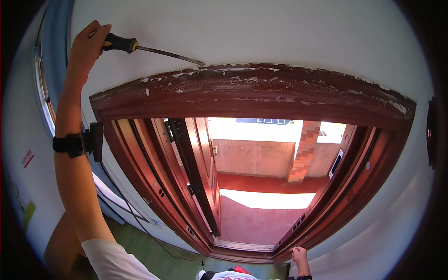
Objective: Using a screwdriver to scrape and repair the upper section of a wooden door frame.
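Observation:
My left hand (89,44), raised high at the upper left, is closed round the black and yellow handle of a screwdriver (122,44). Its long metal shaft slants right and slightly down. The tip meets the upper edge of a dark red door frame (261,108), where it borders the white wall (261,32). White flakes and scuffed, chipped paint run along the top of the frame. Low on the right, my right hand (299,255) is held beside the frame's lower end. Its fingers are curled in, with nothing visible in them; whether it touches the frame I cannot tell.
A brown-red door (201,158) stands swung outward on the left hinges. Beyond are a low wall (252,157), a brick pillar (305,151) and sunlit paving. A black strap with a device (77,143) sits on my left forearm; a cable hangs below it. Blue curtain (60,60) at left.

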### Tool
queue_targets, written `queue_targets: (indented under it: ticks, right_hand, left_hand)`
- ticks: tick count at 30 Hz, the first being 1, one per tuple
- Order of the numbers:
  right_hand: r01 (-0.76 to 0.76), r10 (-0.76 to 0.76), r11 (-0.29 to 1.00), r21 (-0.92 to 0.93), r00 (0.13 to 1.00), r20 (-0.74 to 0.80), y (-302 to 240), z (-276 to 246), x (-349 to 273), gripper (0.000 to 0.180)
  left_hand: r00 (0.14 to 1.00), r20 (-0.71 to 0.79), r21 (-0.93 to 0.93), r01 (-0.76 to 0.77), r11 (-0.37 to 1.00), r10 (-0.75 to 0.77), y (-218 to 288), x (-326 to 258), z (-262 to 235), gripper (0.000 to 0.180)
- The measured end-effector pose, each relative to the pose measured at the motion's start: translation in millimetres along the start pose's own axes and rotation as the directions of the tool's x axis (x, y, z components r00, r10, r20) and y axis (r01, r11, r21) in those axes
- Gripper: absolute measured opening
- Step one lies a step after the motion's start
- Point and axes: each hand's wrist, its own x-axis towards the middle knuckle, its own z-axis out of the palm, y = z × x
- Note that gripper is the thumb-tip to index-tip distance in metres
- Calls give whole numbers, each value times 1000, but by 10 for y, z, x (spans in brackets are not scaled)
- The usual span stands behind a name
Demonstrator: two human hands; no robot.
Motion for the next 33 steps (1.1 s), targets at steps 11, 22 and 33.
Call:
queue_targets:
  ticks: [11,22,33]
  right_hand:
    - [72,-76,996,-43,993,-86,91,-103,125,20]
    - [77,-86,995,-55,982,-166,456,-213,131,20]
    - [308,-318,948,-81,935,-160,-351,-67,228,19]
  left_hand:
    - [974,45,12,-221,975,220,601,-113,422,43]
    - [985,77,-92,-149,985,156,835,-37,531,38]
    - [956,47,-148,-280,948,290,980,-22,695,39]
